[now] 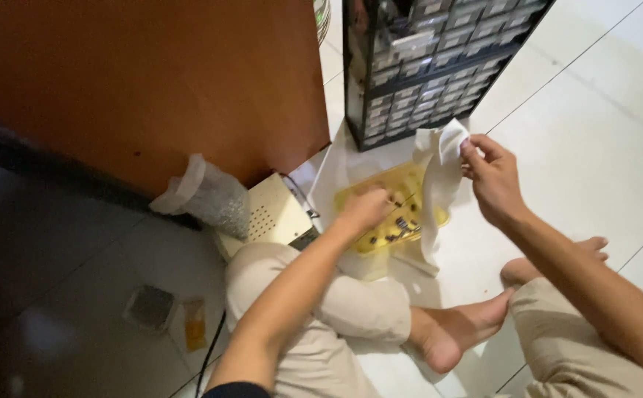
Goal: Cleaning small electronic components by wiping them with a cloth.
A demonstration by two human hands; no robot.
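I sit on a white tiled floor with bare feet in view. My left hand (366, 208) reaches into a shallow yellow tray (399, 180) that holds several small dark parts (402, 227), its fingers curled down among them. Whether it grips one I cannot see. My right hand (489, 177) is raised to the right of the tray and pinches the top of a white cloth or paper sheet (439, 173), which hangs down over the tray's right side.
A black cabinet of many small clear drawers (432, 59) stands just behind the tray. A brown wooden panel (152, 81) fills the left. A bubble-wrap bundle (207, 193), a cream box with a speaker grille (273, 214) and a small grey square (150, 307) lie at left.
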